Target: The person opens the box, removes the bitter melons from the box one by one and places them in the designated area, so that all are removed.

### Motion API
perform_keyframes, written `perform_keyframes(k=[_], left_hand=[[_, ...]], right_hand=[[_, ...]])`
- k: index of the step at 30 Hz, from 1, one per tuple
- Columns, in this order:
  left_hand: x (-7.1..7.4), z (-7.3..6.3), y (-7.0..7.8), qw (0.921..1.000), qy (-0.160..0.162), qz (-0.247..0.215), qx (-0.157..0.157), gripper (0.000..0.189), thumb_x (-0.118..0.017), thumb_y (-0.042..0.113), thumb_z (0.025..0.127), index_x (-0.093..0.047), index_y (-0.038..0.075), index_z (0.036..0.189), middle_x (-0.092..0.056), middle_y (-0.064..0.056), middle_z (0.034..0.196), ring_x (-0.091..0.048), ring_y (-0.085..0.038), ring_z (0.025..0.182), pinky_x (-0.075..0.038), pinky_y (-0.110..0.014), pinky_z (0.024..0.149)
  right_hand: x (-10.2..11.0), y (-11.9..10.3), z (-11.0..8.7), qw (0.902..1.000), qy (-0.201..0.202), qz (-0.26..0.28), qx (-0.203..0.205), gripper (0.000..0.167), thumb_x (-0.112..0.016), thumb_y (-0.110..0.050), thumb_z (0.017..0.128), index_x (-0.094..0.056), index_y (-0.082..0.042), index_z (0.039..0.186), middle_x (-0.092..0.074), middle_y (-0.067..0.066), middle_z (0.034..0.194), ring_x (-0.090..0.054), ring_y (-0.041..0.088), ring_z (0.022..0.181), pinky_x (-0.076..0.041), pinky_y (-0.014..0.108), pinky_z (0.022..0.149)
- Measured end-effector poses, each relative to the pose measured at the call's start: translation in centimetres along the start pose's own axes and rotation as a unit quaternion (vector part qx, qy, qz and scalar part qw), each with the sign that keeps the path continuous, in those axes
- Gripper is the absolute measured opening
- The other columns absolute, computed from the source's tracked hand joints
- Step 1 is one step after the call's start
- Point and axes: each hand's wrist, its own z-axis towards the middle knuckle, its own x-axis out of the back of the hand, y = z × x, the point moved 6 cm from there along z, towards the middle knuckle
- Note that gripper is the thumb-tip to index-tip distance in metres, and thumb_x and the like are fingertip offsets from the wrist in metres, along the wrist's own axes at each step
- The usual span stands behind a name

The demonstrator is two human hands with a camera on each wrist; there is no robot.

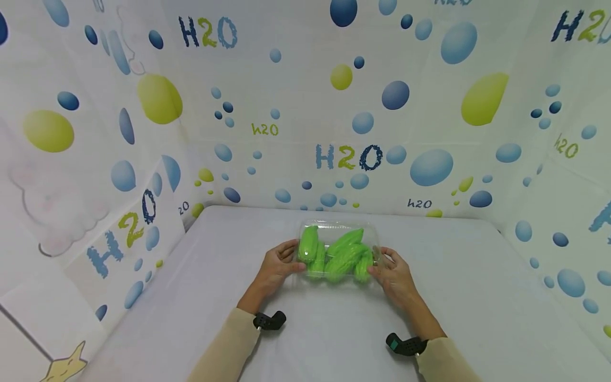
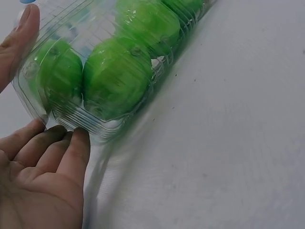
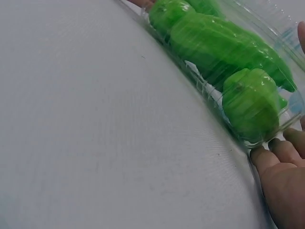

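Observation:
A clear plastic container [image 1: 334,225] filled with several bright green ridged gourds [image 1: 345,262] is at the middle of the white table. My left hand [image 1: 277,268] grips its left end, thumb over the upper side and fingertips against the lower end wall, as the left wrist view shows. At the opposite end my right hand [image 1: 396,278] holds it; in the right wrist view the fingers [image 3: 267,160] touch the bottom corner. Through the clear wall the gourds [image 2: 114,78] look pale and rounded at their ends. Whether the container's base touches the table, I cannot tell.
The white-covered table [image 1: 329,339] spreads around the container. Behind and beside it hangs a white curtain [image 1: 296,79] printed with blue and green bubbles and "H2O" lettering. Each wrist wears a black band with a small camera [image 1: 271,320].

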Motion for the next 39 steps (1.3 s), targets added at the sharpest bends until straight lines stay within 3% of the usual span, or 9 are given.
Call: perform_keyframes(k=[5, 10, 15, 21, 26, 30, 34, 39], left_hand=[[0.15, -0.16, 0.17, 0.9997, 0.024, 0.010, 0.002, 0.088, -0.092, 0.012, 0.073, -0.048, -0.005, 0.146, -0.048, -0.024, 0.151, -0.043, -0.037, 0.143, -0.042, -0.036, 0.111], [0.24, -0.31, 0.36, 0.9992, 0.040, 0.007, 0.004, 0.075, -0.090, 0.007, 0.074, -0.055, -0.006, 0.139, -0.056, -0.022, 0.144, -0.051, -0.034, 0.137, -0.048, -0.030, 0.106], [0.26, -0.38, 0.52, 0.9988, 0.049, 0.002, 0.005, 0.061, -0.089, 0.003, 0.074, -0.062, -0.010, 0.127, -0.062, -0.024, 0.137, -0.059, -0.032, 0.129, -0.054, -0.021, 0.093], [0.35, -0.53, 0.58, 0.9986, 0.052, -0.005, -0.005, 0.047, -0.088, -0.001, 0.072, -0.064, -0.016, 0.110, -0.063, -0.024, 0.134, -0.059, -0.029, 0.129, -0.054, -0.020, 0.093], [0.64, -0.60, 0.44, 0.9972, 0.071, 0.024, -0.004, 0.032, -0.090, 0.002, 0.071, -0.071, -0.009, 0.095, -0.073, -0.020, 0.112, -0.065, -0.022, 0.114, -0.056, -0.022, 0.085], [0.60, -0.48, 0.40, 0.9970, 0.068, 0.034, -0.014, 0.020, -0.089, 0.007, 0.075, -0.072, -0.003, 0.078, -0.068, -0.021, 0.128, -0.058, -0.028, 0.129, -0.049, -0.033, 0.105], [0.44, -0.31, 0.39, 0.9979, 0.057, 0.021, -0.024, 0.019, -0.086, 0.007, 0.078, -0.070, -0.001, 0.069, -0.053, -0.021, 0.145, -0.041, -0.032, 0.145, -0.027, -0.043, 0.121], [0.32, -0.46, 0.23, 0.9989, 0.043, 0.015, -0.007, 0.016, -0.084, 0.005, 0.079, -0.071, 0.001, 0.070, -0.050, -0.022, 0.148, -0.037, -0.033, 0.147, -0.024, -0.044, 0.122]], right_hand=[[0.41, 0.45, 0.00, 0.9987, 0.050, -0.012, 0.002, 0.065, -0.074, 0.007, 0.085, -0.040, 0.005, 0.141, -0.060, 0.014, 0.134, -0.063, 0.007, 0.093, -0.054, 0.017, 0.074], [0.51, 0.71, -0.01, 0.9979, 0.058, 0.026, 0.016, 0.058, -0.074, 0.008, 0.085, -0.046, 0.008, 0.135, -0.070, 0.001, 0.116, -0.067, 0.007, 0.092, -0.057, 0.018, 0.077], [0.51, 0.74, -0.01, 0.9963, 0.055, 0.060, 0.027, 0.046, -0.075, 0.010, 0.084, -0.052, 0.005, 0.124, -0.073, 0.001, 0.105, -0.069, 0.007, 0.087, -0.057, 0.018, 0.073], [0.40, 0.68, -0.19, 0.9958, 0.066, 0.061, 0.016, 0.044, -0.075, 0.009, 0.084, -0.052, 0.008, 0.121, -0.069, 0.002, 0.099, -0.066, 0.007, 0.084, -0.056, 0.016, 0.070], [0.45, 0.72, -0.29, 0.9952, 0.082, 0.052, 0.014, 0.042, -0.076, 0.008, 0.084, -0.053, 0.013, 0.119, -0.066, 0.001, 0.092, -0.063, 0.007, 0.079, -0.054, 0.015, 0.066], [0.47, 0.67, -0.41, 0.9927, 0.100, 0.059, 0.032, 0.009, -0.075, 0.007, 0.085, -0.068, 0.003, 0.088, -0.061, 0.002, 0.087, -0.058, 0.007, 0.075, -0.051, 0.016, 0.061], [0.27, 0.45, -0.49, 0.9914, 0.102, 0.062, 0.055, 0.031, -0.073, 0.008, 0.087, -0.068, -0.009, 0.062, -0.058, 0.002, 0.084, -0.050, 0.007, 0.070, -0.043, 0.018, 0.055], [0.47, 0.40, -0.69, 0.9933, 0.104, 0.026, 0.044, 0.030, -0.074, 0.004, 0.088, -0.068, -0.010, 0.062, -0.057, -0.002, 0.069, -0.046, 0.006, 0.062, -0.039, 0.018, 0.050]])
